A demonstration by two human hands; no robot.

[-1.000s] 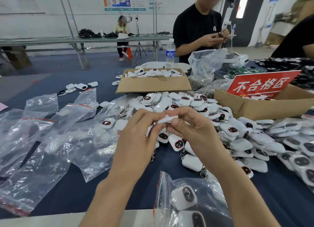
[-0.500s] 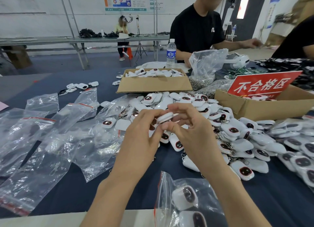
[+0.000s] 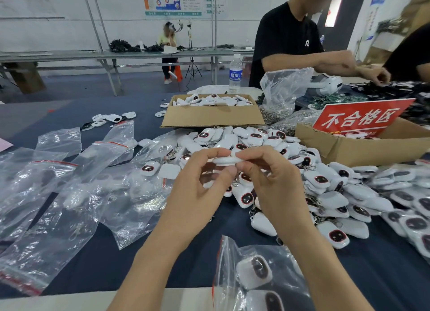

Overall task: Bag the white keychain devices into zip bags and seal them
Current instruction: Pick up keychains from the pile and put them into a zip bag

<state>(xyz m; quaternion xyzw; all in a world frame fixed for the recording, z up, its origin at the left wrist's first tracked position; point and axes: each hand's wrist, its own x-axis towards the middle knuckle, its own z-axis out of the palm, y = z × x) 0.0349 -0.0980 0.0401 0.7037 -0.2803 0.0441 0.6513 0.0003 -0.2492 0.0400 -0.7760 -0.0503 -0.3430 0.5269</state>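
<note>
Above the tabletop (image 3: pixel 372 275) my left hand (image 3: pixel 197 194) and right hand (image 3: pixel 274 185) pinch one device (image 3: pixel 224 160) crosswise; nearest bag (image 3: pixel 229 266) lies beside my right forearm.

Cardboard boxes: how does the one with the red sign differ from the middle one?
The middle box is heaped with white devices and bears no sign; the right box carries a red sign and shows only a few devices. Both are open brown cardboard.
</note>
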